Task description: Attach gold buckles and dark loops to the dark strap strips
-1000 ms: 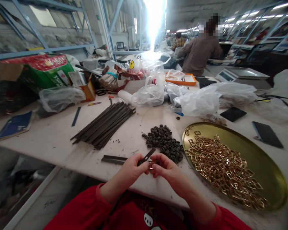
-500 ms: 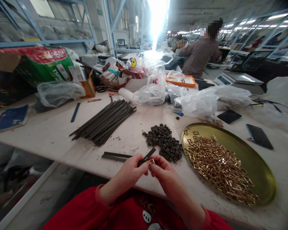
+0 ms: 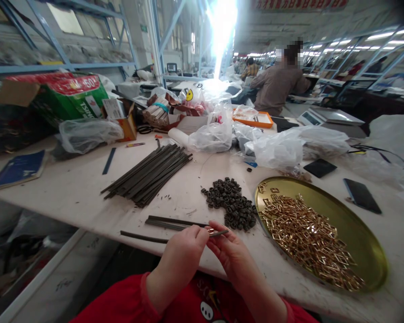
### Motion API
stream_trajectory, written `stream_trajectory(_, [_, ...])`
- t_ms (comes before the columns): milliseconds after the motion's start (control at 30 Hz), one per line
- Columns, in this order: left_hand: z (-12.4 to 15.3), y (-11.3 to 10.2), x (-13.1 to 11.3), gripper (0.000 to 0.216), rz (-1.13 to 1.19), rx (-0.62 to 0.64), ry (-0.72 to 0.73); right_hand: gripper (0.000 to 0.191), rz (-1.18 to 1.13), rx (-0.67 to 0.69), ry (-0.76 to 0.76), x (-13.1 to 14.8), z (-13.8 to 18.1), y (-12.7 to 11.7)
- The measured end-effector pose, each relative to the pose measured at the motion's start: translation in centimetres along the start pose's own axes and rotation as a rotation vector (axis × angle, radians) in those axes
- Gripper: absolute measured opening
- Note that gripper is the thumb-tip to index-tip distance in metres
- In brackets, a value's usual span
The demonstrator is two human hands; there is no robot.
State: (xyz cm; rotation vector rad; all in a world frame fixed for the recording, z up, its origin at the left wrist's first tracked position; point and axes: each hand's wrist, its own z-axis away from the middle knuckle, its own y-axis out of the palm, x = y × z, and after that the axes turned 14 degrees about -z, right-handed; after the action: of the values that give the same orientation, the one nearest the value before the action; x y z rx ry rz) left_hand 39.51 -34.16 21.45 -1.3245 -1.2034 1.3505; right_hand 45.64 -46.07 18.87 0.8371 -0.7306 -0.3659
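Swung down since a second ago, the dark strip (image 3: 142, 237) no longer points up toward the dark rings; it lies level, its long end trailing left past the table's (image 3: 77, 197) near edge and its tip toward the brass tray (image 3: 373, 244). The left hand (image 3: 183, 246) is pinched shut on it, thumb over forefinger. The right hand (image 3: 231, 253), left of the tray's near rim, closes its fingertips on the strip's tip, where a small gold buckle (image 3: 210, 231) glints; how it sits on the strip I cannot tell. Both hands hang over the table's near edge, which runs on below the tray.

Just beyond the hands two loose strips (image 3: 175, 222) lie flat. Touching the tray's left rim is the pile of dark rings (image 3: 230, 204) — unchanged, like the heap of gold buckles (image 3: 306, 233) inside the tray. Bare tabletop lies open left of the rings, up to the bundle of strips (image 3: 148, 175), which has not shifted.

Right of the tray a phone (image 3: 362, 195) lies near the table's right edge; behind the tray sit a black wallet (image 3: 319, 167) and plastic bags (image 3: 279, 146). Far left of it, a blue book (image 3: 18, 168) lies at the table's left edge. Well beyond the tray stand a scale (image 3: 333, 117) and an orange tray (image 3: 253, 118) — and a person (image 3: 276, 87) with back turned.
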Motion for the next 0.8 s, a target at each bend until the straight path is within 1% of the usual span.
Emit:
stream_trajectory(100, [-0.1,0.0,-0.1,0.022,0.192,-0.003,-0.014,0.040,0.062,-0.002,-0.042,-0.2,-0.3,-0.5])
stream_trajectory(167, [-0.3,-0.4,0.1,0.022,0.354,0.029,-0.086,0.038,0.152,0.044,-0.090,-0.2,-0.5,-0.7])
stream_trajectory(233, [-0.6,-1.1,0.4,0.021,0.452,0.090,-0.155,0.035,0.250,0.088,-0.151,-0.2,-0.4,-0.7])
stream_trajectory(367, [-1.4,-2.2,1.0,0.020,0.480,0.203,-0.190,0.033,0.331,0.102,-0.225,0.0,-0.2,-0.1])
stream_trajectory(467, [-1.9,-2.4,1.2,0.021,0.482,0.239,-0.195,0.030,0.371,0.117,-0.233,0.2,-0.2,0.2])
stream_trajectory(600, [-2.4,-2.3,0.8,0.018,0.444,0.236,-0.192,0.021,0.403,0.128,-0.250,0.4,-0.4,0.2])
stream_trajectory(733, [-2.6,-2.1,0.3,0.021,0.431,0.211,-0.210,0.025,0.345,0.099,-0.252,0.2,-0.6,0.0])
stream_trajectory(800, [-2.7,-2.2,0.2,0.021,0.451,0.206,-0.193,0.027,0.295,0.079,-0.251,0.1,-0.7,-0.4])
